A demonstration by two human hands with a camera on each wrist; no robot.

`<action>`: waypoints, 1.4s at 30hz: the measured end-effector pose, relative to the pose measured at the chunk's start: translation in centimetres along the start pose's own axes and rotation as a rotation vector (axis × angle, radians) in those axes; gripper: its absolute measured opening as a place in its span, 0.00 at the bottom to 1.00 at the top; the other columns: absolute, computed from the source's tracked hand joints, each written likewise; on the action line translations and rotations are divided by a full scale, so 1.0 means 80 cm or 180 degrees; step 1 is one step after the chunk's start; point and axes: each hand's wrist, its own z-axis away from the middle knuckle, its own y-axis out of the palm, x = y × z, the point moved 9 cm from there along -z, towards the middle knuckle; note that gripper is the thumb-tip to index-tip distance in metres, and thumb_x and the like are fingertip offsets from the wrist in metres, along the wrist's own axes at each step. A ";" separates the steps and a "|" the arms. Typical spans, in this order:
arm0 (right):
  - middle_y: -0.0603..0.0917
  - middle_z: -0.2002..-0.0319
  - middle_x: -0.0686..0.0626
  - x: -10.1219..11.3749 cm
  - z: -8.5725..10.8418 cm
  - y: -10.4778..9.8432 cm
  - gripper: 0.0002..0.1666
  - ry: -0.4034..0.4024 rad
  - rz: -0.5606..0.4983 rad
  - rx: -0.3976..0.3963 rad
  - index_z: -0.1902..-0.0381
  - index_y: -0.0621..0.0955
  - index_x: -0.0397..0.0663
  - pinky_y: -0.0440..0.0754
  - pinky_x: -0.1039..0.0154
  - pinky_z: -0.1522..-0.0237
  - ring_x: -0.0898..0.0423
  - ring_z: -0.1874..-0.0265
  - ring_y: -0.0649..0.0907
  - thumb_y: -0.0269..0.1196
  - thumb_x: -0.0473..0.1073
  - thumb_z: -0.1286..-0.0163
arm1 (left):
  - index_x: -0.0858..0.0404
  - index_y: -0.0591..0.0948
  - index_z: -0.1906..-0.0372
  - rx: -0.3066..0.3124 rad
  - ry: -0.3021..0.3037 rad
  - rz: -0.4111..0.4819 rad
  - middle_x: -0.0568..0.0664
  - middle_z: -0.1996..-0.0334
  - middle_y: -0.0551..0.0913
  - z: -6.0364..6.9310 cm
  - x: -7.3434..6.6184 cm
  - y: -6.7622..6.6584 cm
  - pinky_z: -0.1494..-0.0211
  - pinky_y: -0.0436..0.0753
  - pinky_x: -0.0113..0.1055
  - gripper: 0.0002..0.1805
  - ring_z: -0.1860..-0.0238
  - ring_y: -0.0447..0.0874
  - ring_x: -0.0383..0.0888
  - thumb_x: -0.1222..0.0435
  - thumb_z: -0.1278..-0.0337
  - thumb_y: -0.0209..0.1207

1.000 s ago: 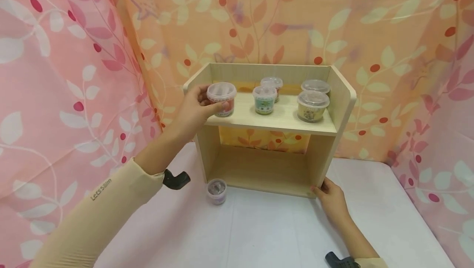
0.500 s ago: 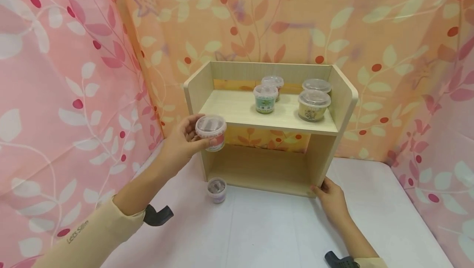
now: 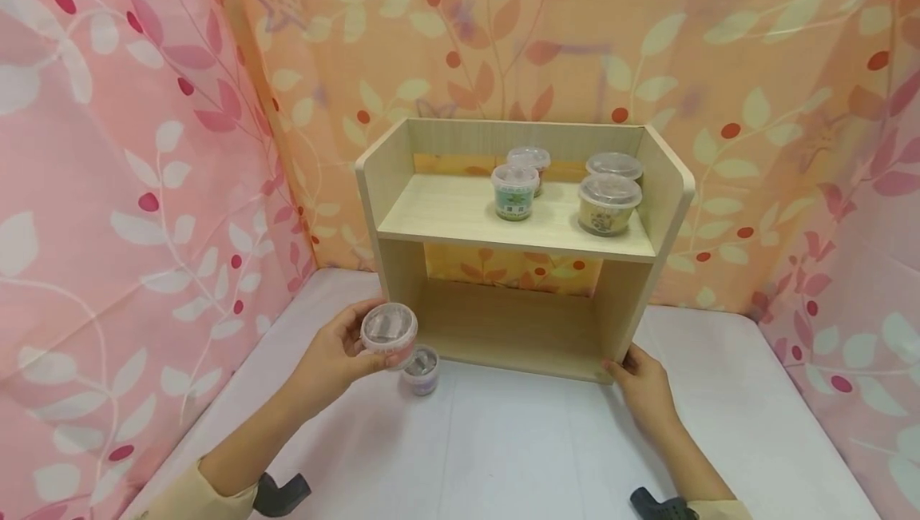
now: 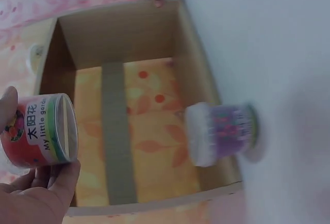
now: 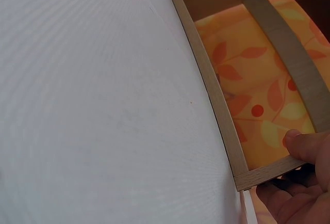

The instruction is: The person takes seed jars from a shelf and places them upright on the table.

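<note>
- One red-labelled tub (image 3: 389, 335), clear lid, grasped in left hand (image 3: 327, 360), near left.
- One purple tub (image 3: 422, 377), on table (image 3: 503, 456), to its right.
- One right hand (image 3: 647, 392), fingers gripping near right edge of shelf unit (image 3: 446, 212).
- Four lidded tubs (image 3: 514, 194), upper board, far.

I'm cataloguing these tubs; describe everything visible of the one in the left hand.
The tub is round, apparently plastic, with a translucent lid on. Its red label shows a colourful picture, Chinese characters and English words, plus a green band near the base. The left hand grips its side, holding it lid-up above the white table.
</note>
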 end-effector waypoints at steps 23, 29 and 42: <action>0.79 0.37 0.30 -0.004 -0.001 0.001 0.35 0.0061 -0.0077 0.0025 0.28 0.69 0.31 0.83 0.71 0.48 0.37 0.39 0.82 0.65 0.42 0.26 | 0.65 0.72 0.38 0.0135 -0.0612 -0.0636 0.55 0.41 0.80 0.040 0.175 0.026 0.29 0.73 0.37 0.44 0.39 0.77 0.46 0.66 0.64 0.83; 0.80 0.38 0.30 -0.003 -0.001 0.001 0.35 0.0039 -0.0044 0.0026 0.28 0.69 0.30 0.83 0.71 0.48 0.36 0.39 0.82 0.66 0.41 0.26 | 0.62 0.72 0.39 0.0089 -0.0753 -0.0841 0.50 0.45 0.81 0.046 0.195 0.033 0.30 0.72 0.48 0.46 0.38 0.77 0.49 0.64 0.68 0.84; 0.80 0.38 0.30 0.001 -0.001 0.000 0.34 0.0017 0.0002 -0.0018 0.29 0.70 0.28 0.80 0.78 0.51 0.36 0.40 0.82 0.66 0.39 0.27 | 0.63 0.68 0.37 0.0025 -0.0784 -0.0968 0.54 0.42 0.79 0.048 0.196 0.041 0.28 0.67 0.62 0.54 0.36 0.77 0.56 0.59 0.76 0.86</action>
